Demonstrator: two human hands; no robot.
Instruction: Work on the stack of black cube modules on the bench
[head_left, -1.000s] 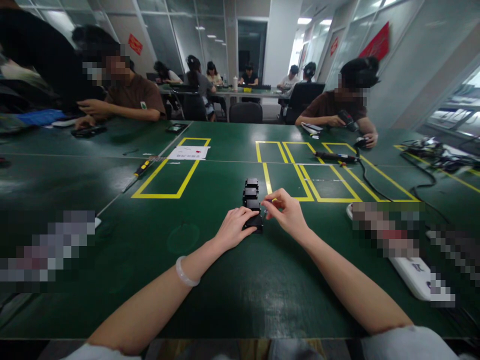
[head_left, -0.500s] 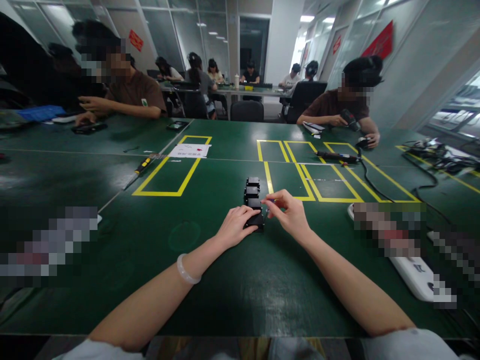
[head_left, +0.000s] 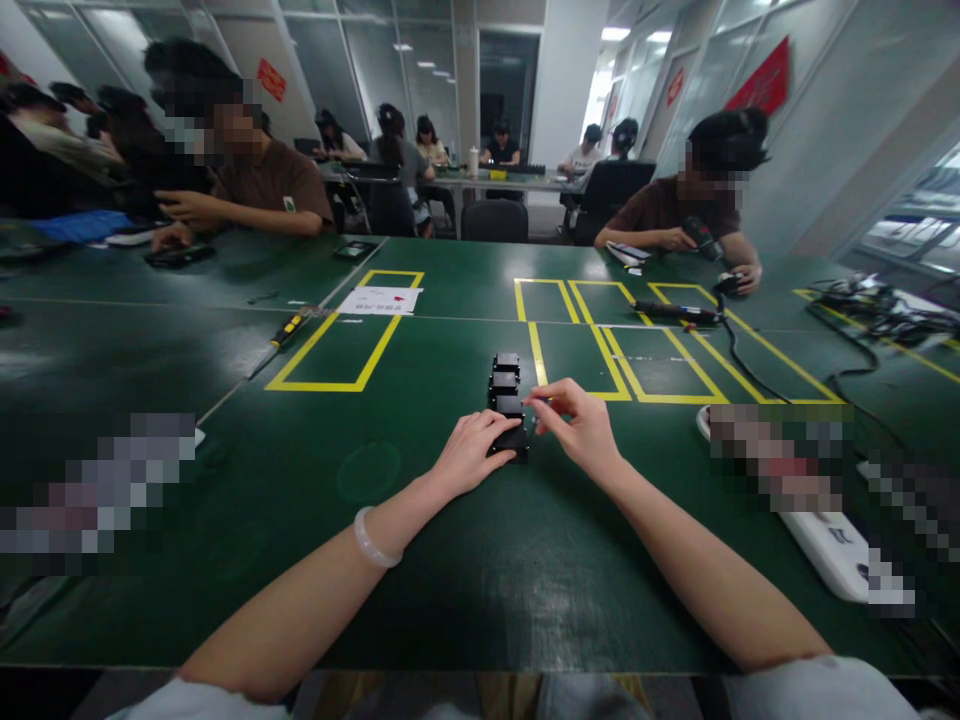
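Note:
A row of black block-like parts [head_left: 505, 382] stands on the green table [head_left: 450, 580], stretching away from me at the middle. My left hand [head_left: 475, 447] grips the nearest block, fingers on its top and thumb at its near edge. Just right of the row, my right hand [head_left: 576, 420] is closed in a pinch, fingertips close to the side of the blocks. Something small shows between those fingertips, too small to name.
Yellow tape rectangles [head_left: 352, 386] mark the table. A yellow-black screwdriver [head_left: 287, 330] lies left, a dark power tool [head_left: 675, 314] right. A white object [head_left: 829, 560], partly pixelated, is near right. Cables [head_left: 885, 310] lie far right. Two co-workers sit across.

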